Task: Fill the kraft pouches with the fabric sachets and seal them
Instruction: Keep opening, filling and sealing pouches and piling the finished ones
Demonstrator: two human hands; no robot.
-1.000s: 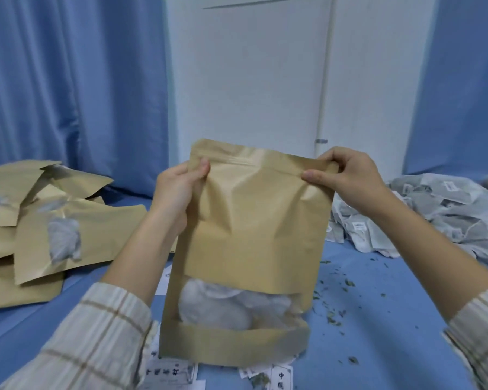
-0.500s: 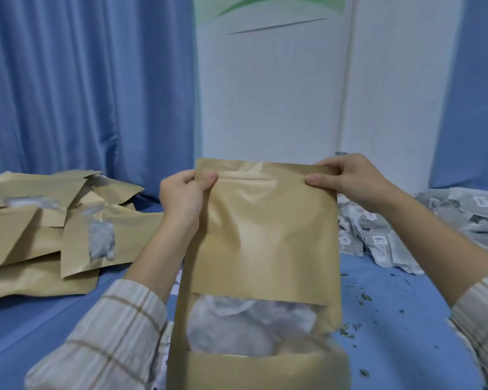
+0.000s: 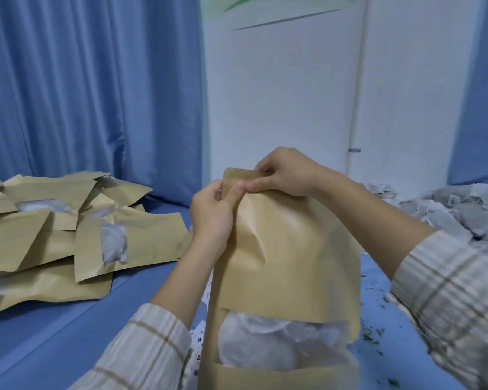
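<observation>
The kraft pouch is standing upright in front of the person, held up over the blue table, and white fabric sachets are showing through its clear window low on the front. The left hand is pinching the pouch's top left corner, thumb on the near face and fingers curled behind. The right hand is gripping the top edge just beside it, its thumb and fingertips closed over the seal strip.

The step in hand looks like pressing the closure shut. To do it well, the left pinch should be anchoring the corner while the right is sliding along the strip with firm, even pressure, keeping both faces level so no gap is left. The strip itself is partly hidden by the fingers, so how much is already closed is hard to say.

The pouch paper is matte, stiff and creasing in soft folds below the grip; the sachets look soft and rounded. To the left, a pile of filled pouches is lying flat and overlapping. To the right, a heap of loose sachets is sitting crumpled and pale, with green leaf crumbs scattered near it.
</observation>
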